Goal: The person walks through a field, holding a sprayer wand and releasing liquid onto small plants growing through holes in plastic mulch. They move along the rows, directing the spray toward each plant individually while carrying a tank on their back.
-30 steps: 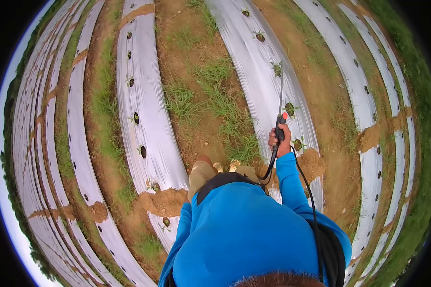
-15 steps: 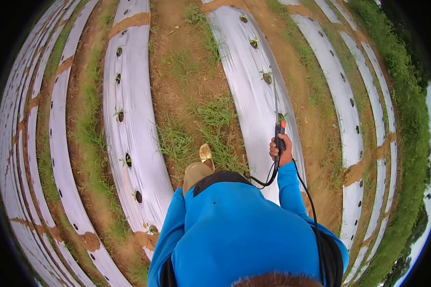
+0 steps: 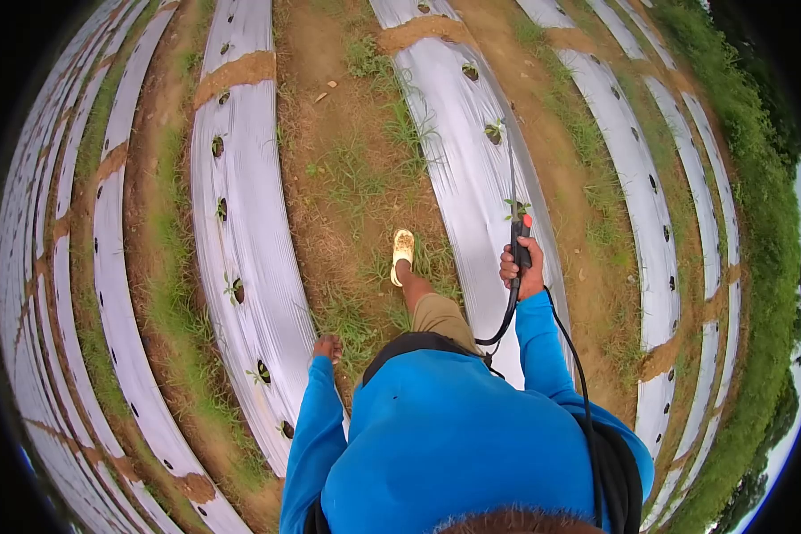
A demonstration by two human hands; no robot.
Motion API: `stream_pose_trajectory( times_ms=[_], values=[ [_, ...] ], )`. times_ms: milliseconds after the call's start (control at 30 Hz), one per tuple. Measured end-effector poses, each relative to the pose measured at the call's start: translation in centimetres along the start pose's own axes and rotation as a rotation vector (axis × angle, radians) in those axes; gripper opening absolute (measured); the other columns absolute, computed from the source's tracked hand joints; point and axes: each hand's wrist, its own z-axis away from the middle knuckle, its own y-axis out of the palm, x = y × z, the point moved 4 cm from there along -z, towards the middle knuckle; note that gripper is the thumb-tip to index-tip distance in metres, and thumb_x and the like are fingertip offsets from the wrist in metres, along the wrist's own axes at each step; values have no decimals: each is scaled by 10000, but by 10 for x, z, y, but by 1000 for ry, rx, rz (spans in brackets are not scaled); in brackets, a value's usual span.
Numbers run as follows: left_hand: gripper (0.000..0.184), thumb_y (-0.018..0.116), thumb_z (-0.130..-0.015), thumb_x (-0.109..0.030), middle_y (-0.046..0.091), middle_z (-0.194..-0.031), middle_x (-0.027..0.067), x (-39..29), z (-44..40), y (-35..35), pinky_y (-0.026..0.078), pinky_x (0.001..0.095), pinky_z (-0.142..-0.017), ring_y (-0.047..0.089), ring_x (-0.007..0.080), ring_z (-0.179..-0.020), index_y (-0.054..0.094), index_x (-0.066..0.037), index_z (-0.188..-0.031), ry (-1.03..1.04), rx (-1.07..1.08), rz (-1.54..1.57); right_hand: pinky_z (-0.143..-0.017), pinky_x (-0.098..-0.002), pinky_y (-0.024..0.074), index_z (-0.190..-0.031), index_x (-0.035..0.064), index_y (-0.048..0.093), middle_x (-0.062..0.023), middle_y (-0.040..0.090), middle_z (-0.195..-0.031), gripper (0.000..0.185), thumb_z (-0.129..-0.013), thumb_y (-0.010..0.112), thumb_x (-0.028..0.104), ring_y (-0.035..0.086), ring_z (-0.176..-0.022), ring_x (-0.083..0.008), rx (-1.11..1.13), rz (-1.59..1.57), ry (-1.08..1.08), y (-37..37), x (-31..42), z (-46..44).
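My right hand [image 3: 526, 267] is wrapped round the black handle of a sprayer wand [image 3: 519, 245], which has a red-orange part near its top. Its thin lance [image 3: 512, 169] points forward over the plastic-covered bed on the right, passing a seedling [image 3: 518, 209]. Where the lance's far end stops, another seedling [image 3: 493, 132] grows from a planting hole. A black hose [image 3: 510, 320] runs from the handle back towards my body. My left hand [image 3: 327, 347] hangs low at my side near the left bed's edge, small in view, its fingers curled and no object visible in them.
Silvery plastic mulch beds [image 3: 245, 178] with planting holes run lengthwise on both sides. Between them lies a soil path [image 3: 329, 125] with grass, where my foot in a pale clog [image 3: 402, 254] is placed. Dense green plants [image 3: 730, 133] border the field at right.
I have moved forward, so the beds and seedlings shift down the view. My left hand has swung out into sight and the clogged foot is farther ahead. The wand stays in my right hand.
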Motion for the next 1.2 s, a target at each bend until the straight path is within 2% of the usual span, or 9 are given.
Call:
stream_pose_trajectory(
  times_ms=[233,300,400,500,700,867,967,1067,1200],
  values=[
    [333,469,-856,-254,598,-751,102,-81,-40,17,402,381,-458,546,231,-588,533,-21,-1085,-82,-152,-70,-360,-212,365,-784,36,494,-36,468,-600,335,-750,599,352,411,-399,-97,28,-105,1,106,75,-159],
    [339,481,-827,-298,614,-791,135,-137,-49,18,442,422,-588,575,288,-715,576,-7,-973,286,-169,-463,-362,-219,372,-774,22,495,-43,471,-606,332,-751,595,338,415,-400,-102,103,-128,28,132,100,-193],
    [341,482,-786,-323,591,-764,166,-224,-89,21,434,382,-623,552,259,-714,602,-5,-790,421,-96,-217,-364,-219,374,-774,13,493,-44,469,-607,333,-749,596,328,416,-404,-102,110,-121,38,173,136,-253],
    [233,543,-759,-339,490,-655,26,-345,-62,43,395,329,-522,455,156,-575,572,-115,-816,157,-79,-31,-365,-214,373,-769,18,492,-37,460,-599,331,-745,601,330,419,-407,-100,98,-65,54,218,163,-298],
    [203,538,-781,-287,520,-653,43,-455,-153,44,404,328,-496,492,145,-569,576,-100,-850,121,-64,86,-364,-211,373,-745,38,486,-26,453,-586,340,-744,602,357,413,-403,-93,-6,-17,10,289,178,-393],
    [417,508,-839,-363,636,-963,144,-461,-326,25,500,351,-698,612,283,-771,594,-27,-1071,624,-179,-429,-366,-212,365,-767,40,496,-26,458,-589,347,-763,586,375,415,-407,-91,6,-4,29,365,194,-490],
    [462,497,-842,-332,613,-1039,229,-542,-352,-15,452,397,-834,578,364,-965,554,31,-1122,429,-24,-471,-374,-213,366,-801,23,503,-32,468,-605,353,-770,580,366,425,-419,-92,23,-10,33,424,218,-527],
    [399,517,-851,-325,621,-888,165,-648,-348,6,465,350,-563,595,256,-694,562,-12,-1096,65,35,-42,-383,-210,372,-825,6,502,-37,472,-623,345,-785,567,343,415,-420,-94,165,-109,48,486,248,-564],
    [301,511,-854,-301,550,-707,87,-854,-314,9,317,272,-364,466,127,-462,566,-27,-967,164,0,103,-366,-217,333,-811,39,482,-20,456,-630,327,-769,567,352,401,-424,-96,144,-117,-23,557,288,-625]
  ],
)
